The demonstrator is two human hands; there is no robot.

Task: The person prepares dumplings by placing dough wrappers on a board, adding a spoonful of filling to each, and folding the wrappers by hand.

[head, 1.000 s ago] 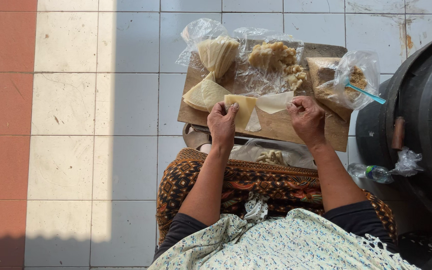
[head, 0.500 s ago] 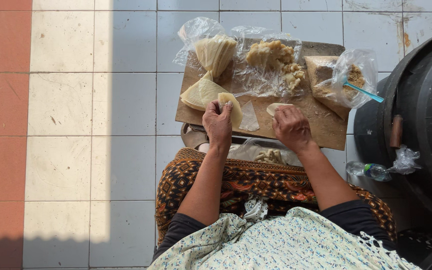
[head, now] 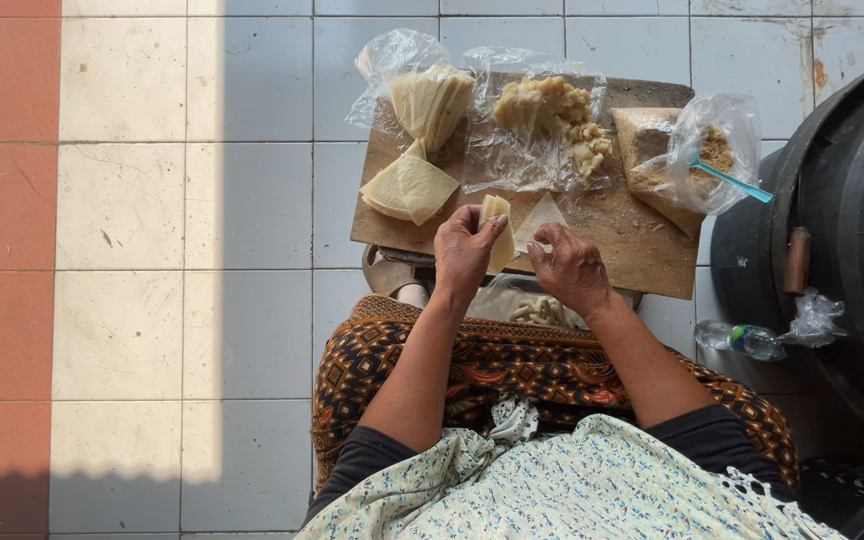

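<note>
My left hand grips a folded pale wrapper roll upright over the near edge of the wooden board. My right hand pinches the corner of a thin triangular wrapper sheet lying flat on the board. A small pile of cut wrapper triangles lies at the board's left. Behind it a clear bag holds a stack of wrappers.
A clear bag of pale filling chunks sits mid-board. At the right is a bag of brown crumbs with a teal spoon. A container of finished pieces rests by my knees. A black drum and plastic bottle stand right.
My left hand has lifted the folded wrapper off the board. My right hand has moved left, from the board's right part to the flat sheet beside the left hand.
</note>
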